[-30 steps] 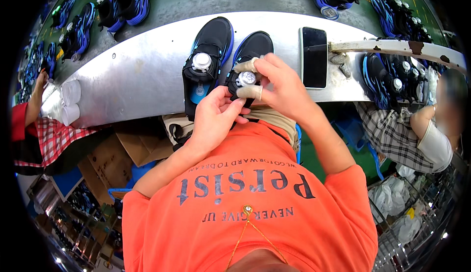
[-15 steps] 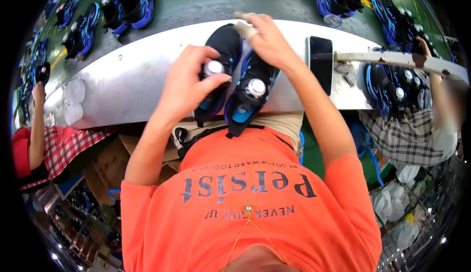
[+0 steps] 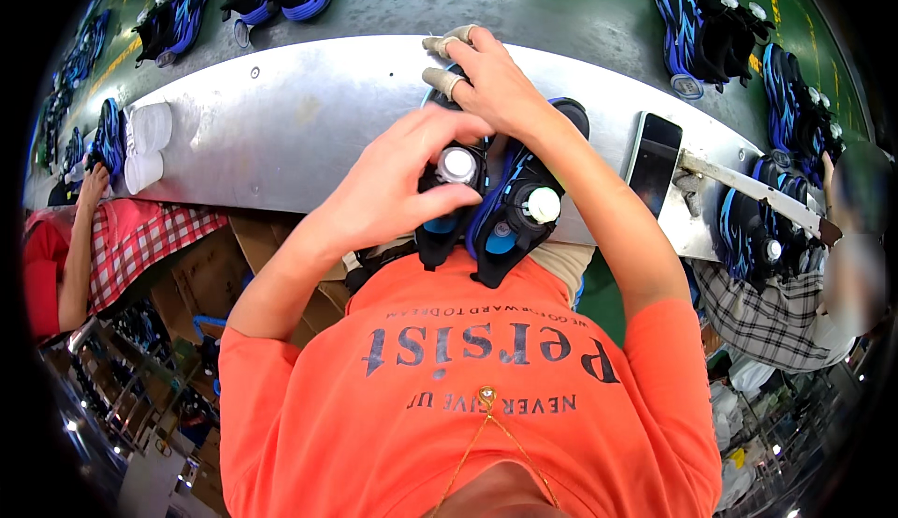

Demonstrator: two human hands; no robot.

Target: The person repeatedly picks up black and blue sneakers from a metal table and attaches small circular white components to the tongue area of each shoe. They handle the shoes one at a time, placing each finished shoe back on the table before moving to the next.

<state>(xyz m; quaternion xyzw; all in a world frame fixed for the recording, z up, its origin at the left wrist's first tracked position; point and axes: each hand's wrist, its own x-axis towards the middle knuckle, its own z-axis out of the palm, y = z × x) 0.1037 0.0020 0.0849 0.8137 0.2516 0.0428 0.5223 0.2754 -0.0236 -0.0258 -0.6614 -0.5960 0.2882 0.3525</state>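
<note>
A pair of black-and-blue sports shoes lies in front of me, toes away from me and heels by my lap. My left hand (image 3: 402, 172) curves over the left shoe (image 3: 438, 230), thumb and forefinger on either side of its round white dial (image 3: 456, 165). At its toe, my right hand (image 3: 491, 83), wearing pale finger covers, closes its fingers around the front; the hand hides most of the toe. Under my right forearm lies the right shoe (image 3: 516, 186), its white dial (image 3: 543, 205) uncovered and no hand gripping it.
A metal bench (image 3: 281, 135) runs across. On it are a phone (image 3: 653, 165) at right, a pale metal bar (image 3: 748, 191) and white rounded pieces (image 3: 147, 147) at left. More shoes (image 3: 687, 32) stand beyond. People sit left and right, one in a checked apron (image 3: 131, 247).
My right hand has shifted left, from between the two toes onto the left shoe's toe. My left hand keeps its place around the dial. The whole view has swung slightly.
</note>
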